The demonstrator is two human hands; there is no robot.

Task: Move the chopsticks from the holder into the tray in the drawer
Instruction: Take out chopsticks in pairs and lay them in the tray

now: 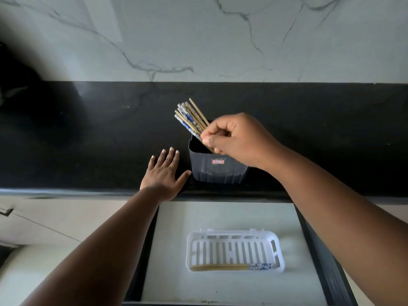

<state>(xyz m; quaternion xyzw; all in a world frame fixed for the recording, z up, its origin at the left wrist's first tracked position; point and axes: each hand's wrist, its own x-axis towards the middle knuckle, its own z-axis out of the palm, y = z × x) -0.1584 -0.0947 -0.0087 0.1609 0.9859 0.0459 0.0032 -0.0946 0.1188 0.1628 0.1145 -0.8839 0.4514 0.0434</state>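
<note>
A dark grey holder (217, 171) stands on the black counter near its front edge. Several chopsticks (189, 117), plain wood and blue-and-white patterned, lean out of it toward the upper left. My right hand (234, 139) is over the holder's mouth, fingers pinched on the chopsticks. My left hand (164, 174) lies flat and spread on the counter, its thumb touching the holder's left side. Below, the drawer stands pulled out with a white slotted tray (235, 249) inside. Chopsticks (231, 267) with blue-and-white ends lie along the tray's front edge.
The black counter (88, 140) runs across the view with a marble wall behind it. The open drawer (174, 257) has a pale floor and dark side walls. Pale cabinet fronts sit to the left.
</note>
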